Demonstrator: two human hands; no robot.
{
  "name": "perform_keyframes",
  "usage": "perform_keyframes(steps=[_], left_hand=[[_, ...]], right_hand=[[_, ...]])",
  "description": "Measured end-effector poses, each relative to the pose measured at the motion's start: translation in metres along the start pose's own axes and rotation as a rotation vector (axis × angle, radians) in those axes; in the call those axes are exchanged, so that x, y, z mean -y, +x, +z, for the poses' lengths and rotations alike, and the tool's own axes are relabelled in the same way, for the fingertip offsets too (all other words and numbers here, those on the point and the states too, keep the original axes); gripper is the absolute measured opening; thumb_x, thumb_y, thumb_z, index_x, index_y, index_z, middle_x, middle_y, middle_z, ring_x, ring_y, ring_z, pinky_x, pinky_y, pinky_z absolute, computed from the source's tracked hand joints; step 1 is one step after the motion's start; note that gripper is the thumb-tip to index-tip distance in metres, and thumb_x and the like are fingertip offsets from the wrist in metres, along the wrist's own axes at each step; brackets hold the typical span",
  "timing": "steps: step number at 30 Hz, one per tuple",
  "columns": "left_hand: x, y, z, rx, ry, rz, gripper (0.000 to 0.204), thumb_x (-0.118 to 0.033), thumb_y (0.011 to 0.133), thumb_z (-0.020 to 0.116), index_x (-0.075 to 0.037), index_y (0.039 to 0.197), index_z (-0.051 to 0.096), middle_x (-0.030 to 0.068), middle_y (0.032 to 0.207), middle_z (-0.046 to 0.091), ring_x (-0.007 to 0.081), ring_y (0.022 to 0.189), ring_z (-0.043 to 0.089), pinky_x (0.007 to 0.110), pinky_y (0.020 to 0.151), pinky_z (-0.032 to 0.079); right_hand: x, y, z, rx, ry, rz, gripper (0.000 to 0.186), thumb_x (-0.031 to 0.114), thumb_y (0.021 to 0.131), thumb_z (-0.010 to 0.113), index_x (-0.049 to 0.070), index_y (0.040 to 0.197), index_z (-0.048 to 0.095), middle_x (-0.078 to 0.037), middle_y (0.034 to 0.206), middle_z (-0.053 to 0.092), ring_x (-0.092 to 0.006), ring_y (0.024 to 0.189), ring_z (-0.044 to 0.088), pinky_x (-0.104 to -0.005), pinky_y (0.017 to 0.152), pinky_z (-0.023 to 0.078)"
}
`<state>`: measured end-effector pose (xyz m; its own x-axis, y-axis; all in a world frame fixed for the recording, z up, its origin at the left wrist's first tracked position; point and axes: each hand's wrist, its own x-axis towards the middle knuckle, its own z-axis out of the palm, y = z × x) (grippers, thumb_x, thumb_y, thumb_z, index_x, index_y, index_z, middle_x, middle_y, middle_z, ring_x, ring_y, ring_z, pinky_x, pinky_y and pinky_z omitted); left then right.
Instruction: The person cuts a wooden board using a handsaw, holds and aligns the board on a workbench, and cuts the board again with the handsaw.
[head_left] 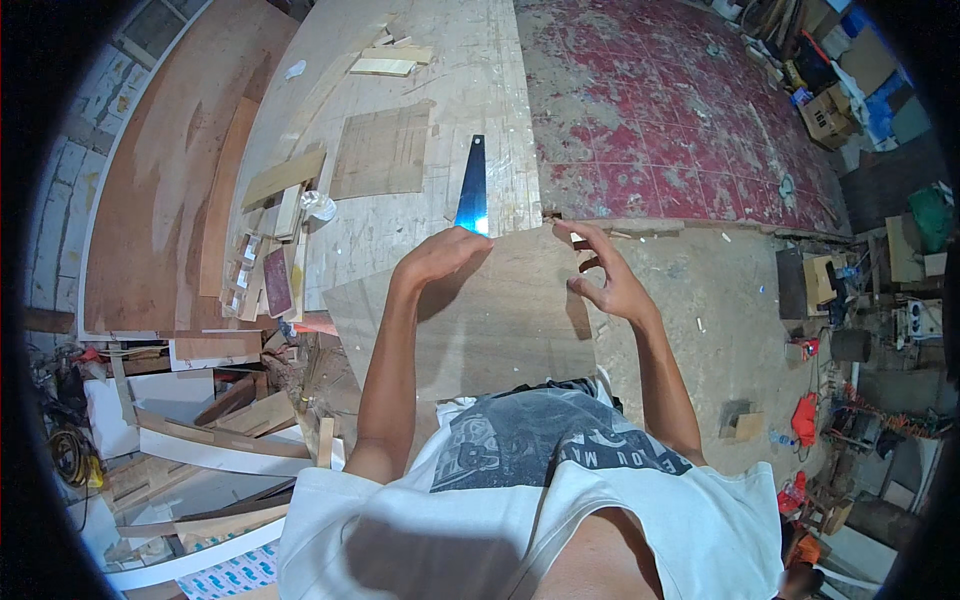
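Observation:
A plywood board (470, 340) spans the space in front of my body, over the near end of the pale worktop. My left hand (445, 255) lies on its far edge, fingers pressed together over it. Just beyond those fingers a hand saw's shiny blue blade (473, 190) points away from me; its handle is hidden. My right hand (600, 270) is at the board's far right corner, fingers curved and apart, the thumb bent inward near the edge.
The worktop (470, 70) carries a thin square panel (380, 145) and loose offcuts (280, 180). A large brown sheet (150, 210) lies left. Red tiled floor (670, 100) and bare concrete (690, 350) are at right, cluttered along the far side. Scrap boards (230, 420) pile up at lower left.

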<state>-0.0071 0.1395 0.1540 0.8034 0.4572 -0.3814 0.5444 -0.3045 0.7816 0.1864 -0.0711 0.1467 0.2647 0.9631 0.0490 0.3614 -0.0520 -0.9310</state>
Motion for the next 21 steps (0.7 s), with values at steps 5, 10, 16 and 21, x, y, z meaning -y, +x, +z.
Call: perform_keyframes(steps=[5, 10, 16, 21], left_hand=[[-0.007, -0.004, -0.01, 0.093, 0.031, -0.167, 0.056, -0.043, 0.091, 0.05, 0.006, 0.114, 0.063, 0.0204, 0.123, 0.058, 0.0272, 0.112, 0.053, 0.033, 0.098, 0.039], [0.0, -0.006, 0.0, -0.065, -0.002, -0.072, 0.053, -0.039, 0.091, 0.048, 0.012, 0.098, 0.061, 0.0209, 0.101, 0.066, 0.0263, 0.091, 0.056, 0.038, 0.086, 0.041], [0.01, 0.005, -0.001, 0.056, 0.055, -0.031, 0.051, -0.04, 0.091, 0.047, 0.009, 0.094, 0.062, 0.0181, 0.092, 0.065, 0.0248, 0.084, 0.055, 0.038, 0.081, 0.042], [0.015, 0.007, 0.001, 0.067, 0.041, -0.079, 0.052, -0.042, 0.089, 0.049, 0.008, 0.09, 0.063, 0.0157, 0.086, 0.066, 0.0238, 0.079, 0.056, 0.038, 0.077, 0.043]], right_hand=[[-0.002, -0.002, 0.001, 0.007, 0.021, 0.008, 0.077, 0.004, 0.07, 0.066, 0.024, 0.141, 0.045, -0.008, 0.141, 0.045, -0.0259, 0.112, 0.053, -0.0384, 0.087, 0.051], [-0.005, -0.003, 0.002, 0.007, 0.033, 0.013, 0.077, 0.004, 0.071, 0.065, 0.025, 0.142, 0.044, -0.007, 0.141, 0.046, -0.0251, 0.113, 0.052, -0.0374, 0.086, 0.051], [-0.005, -0.004, 0.003, 0.02, 0.066, 0.048, 0.079, 0.007, 0.068, 0.063, 0.024, 0.143, 0.045, -0.007, 0.146, 0.044, -0.0264, 0.118, 0.051, -0.0395, 0.092, 0.05], [-0.004, -0.004, 0.004, 0.023, 0.061, 0.033, 0.078, 0.005, 0.07, 0.064, 0.024, 0.143, 0.044, -0.007, 0.144, 0.045, -0.0259, 0.118, 0.052, -0.038, 0.089, 0.05]])
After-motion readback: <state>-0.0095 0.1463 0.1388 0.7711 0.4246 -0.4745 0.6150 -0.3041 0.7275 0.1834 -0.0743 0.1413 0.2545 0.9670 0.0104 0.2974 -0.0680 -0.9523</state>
